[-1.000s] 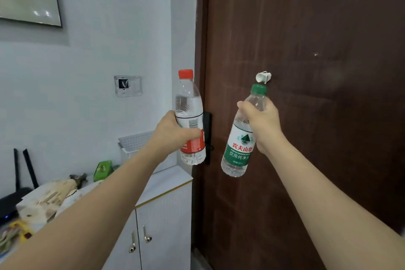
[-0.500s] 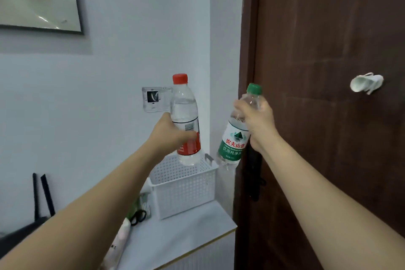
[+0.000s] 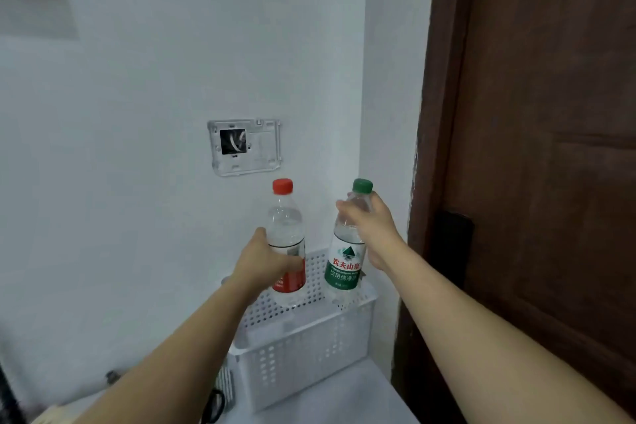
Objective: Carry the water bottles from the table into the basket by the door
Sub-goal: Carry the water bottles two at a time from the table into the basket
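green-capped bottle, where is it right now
In the head view the green-capped bottle is held upright by the right hand over the white basket, right of the red-capped bottle, near the door.

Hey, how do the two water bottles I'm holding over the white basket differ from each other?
The red-capped bottle has a red label; the green-capped bottle has a green label with white lettering. The left hand grips the red-capped bottle round its middle; the right hand holds the green-capped bottle near its neck. The red-capped bottle stands about upright; the green-capped bottle tilts. Both are clear plastic, capped, held above the white basket.
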A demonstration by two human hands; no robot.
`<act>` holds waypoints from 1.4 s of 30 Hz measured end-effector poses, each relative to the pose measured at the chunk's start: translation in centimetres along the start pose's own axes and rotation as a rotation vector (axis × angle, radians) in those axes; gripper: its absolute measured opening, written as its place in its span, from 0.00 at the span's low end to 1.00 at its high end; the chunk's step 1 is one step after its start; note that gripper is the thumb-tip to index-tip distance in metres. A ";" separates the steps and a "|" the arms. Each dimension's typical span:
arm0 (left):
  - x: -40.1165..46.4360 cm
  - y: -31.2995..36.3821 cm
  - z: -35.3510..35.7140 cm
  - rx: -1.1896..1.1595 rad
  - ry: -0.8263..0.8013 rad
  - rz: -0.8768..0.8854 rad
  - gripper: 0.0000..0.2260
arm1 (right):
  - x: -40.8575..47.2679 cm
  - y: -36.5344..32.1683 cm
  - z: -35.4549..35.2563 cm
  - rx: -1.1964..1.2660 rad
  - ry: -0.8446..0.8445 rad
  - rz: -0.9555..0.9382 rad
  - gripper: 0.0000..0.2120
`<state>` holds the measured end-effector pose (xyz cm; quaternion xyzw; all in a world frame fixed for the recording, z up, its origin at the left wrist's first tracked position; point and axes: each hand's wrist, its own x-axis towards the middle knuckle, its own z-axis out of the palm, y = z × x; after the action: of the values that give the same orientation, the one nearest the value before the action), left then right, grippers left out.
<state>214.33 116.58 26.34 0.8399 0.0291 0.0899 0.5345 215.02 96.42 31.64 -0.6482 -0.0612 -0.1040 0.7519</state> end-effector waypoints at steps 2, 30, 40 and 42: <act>2.8 -2.3 1.1 0.015 -0.028 -0.019 0.30 | 1.9 2.5 0.8 -0.021 -0.012 0.025 0.12; 10.1 -14.8 10.5 0.365 -0.277 -0.310 0.06 | 9.5 19.0 2.7 -0.518 0.016 0.062 0.05; 10.6 -15.5 11.0 0.276 -0.212 -0.315 0.06 | 10.4 19.1 2.8 -0.474 0.044 0.035 0.10; 10.7 -15.5 11.0 0.269 -0.197 -0.308 0.08 | 10.5 19.1 2.8 -0.468 0.040 0.037 0.11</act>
<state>227.56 114.98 9.07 0.8939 0.1163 -0.0801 0.4255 229.82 101.05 16.04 -0.8035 -0.0084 -0.1143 0.5841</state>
